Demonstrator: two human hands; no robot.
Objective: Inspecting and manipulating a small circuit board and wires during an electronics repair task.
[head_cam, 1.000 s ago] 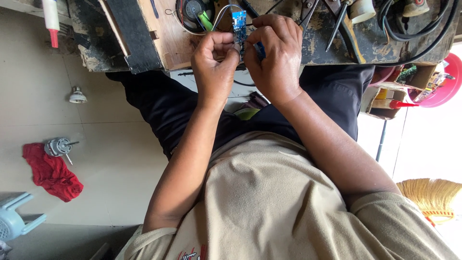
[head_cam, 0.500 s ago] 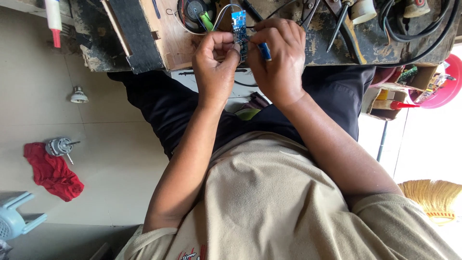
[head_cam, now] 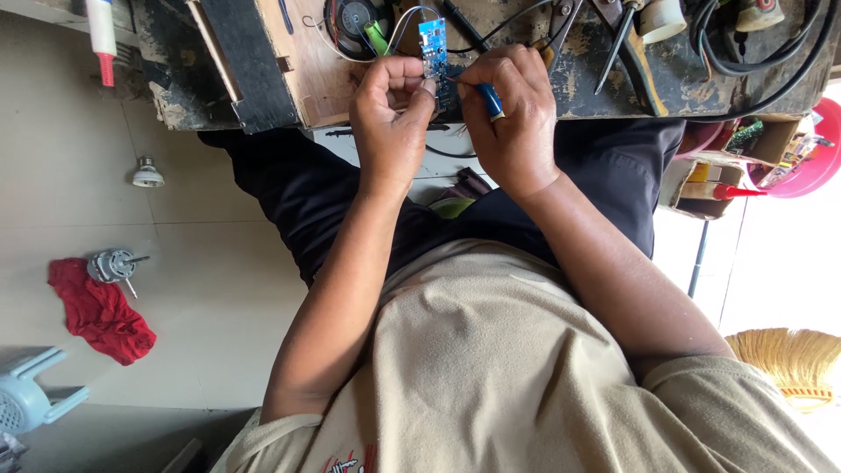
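My left hand (head_cam: 390, 118) pinches the lower end of a small blue circuit board (head_cam: 432, 44), which stands upright over the wooden workbench (head_cam: 320, 83). My right hand (head_cam: 515, 118) grips a blue-handled tool (head_cam: 491, 101) whose thin tip touches the board near my left fingertips. Thin wires run from the board's top toward a round black speaker (head_cam: 350, 16) with a green part beside it. Both hands sit close together at the bench's near edge, above my dark trousers.
Pliers (head_cam: 561, 26), a screwdriver and black cables (head_cam: 771, 61) lie on the bench to the right. A cardboard box (head_cam: 710, 180) and red basin (head_cam: 810, 166) sit at right, a broom (head_cam: 788, 363) lower right. On the floor at left: a red cloth (head_cam: 101, 315), small motor (head_cam: 112, 265), white knob (head_cam: 147, 173).
The view has shifted slightly. My right hand has moved a little away from the left, so the blue tool handle shows and its tip now meets the board.
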